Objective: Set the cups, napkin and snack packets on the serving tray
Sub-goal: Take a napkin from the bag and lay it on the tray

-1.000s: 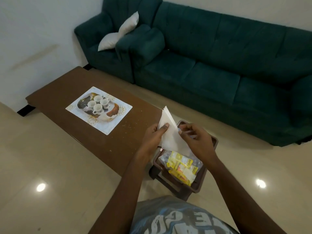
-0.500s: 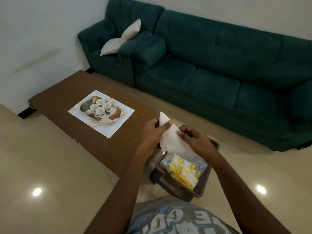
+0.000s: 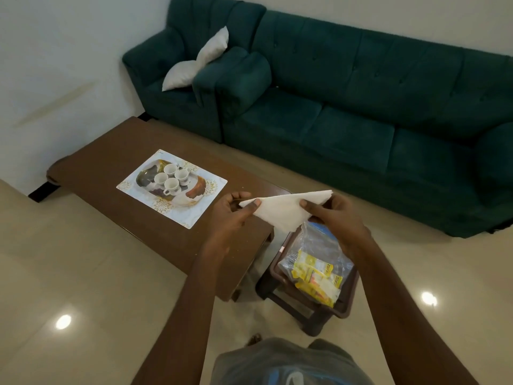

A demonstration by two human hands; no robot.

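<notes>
Snack packets (image 3: 316, 273) in a clear bag on the brown stool (image 3: 344, 309) not yet moved, white napkin (image 3: 286, 209) pinched between left hand (image 3: 231, 215) and right hand (image 3: 333, 218), both closed on it, four cups (image 3: 172, 177) already on the serving tray (image 3: 194, 209) beyond.

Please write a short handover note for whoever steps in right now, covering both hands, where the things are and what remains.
Left hand: pinches the left end of the white napkin.
Right hand: pinches the right end; the napkin hangs in the air, folded in a triangle, over the table's near end.
Tray: on the brown table, with four white cups already on it.
Snack packets: in a clear bag on the small stool beside the table.
Done: cups on the tray.
Left: lay the napkin on the tray, then move the snack packets there.
</notes>
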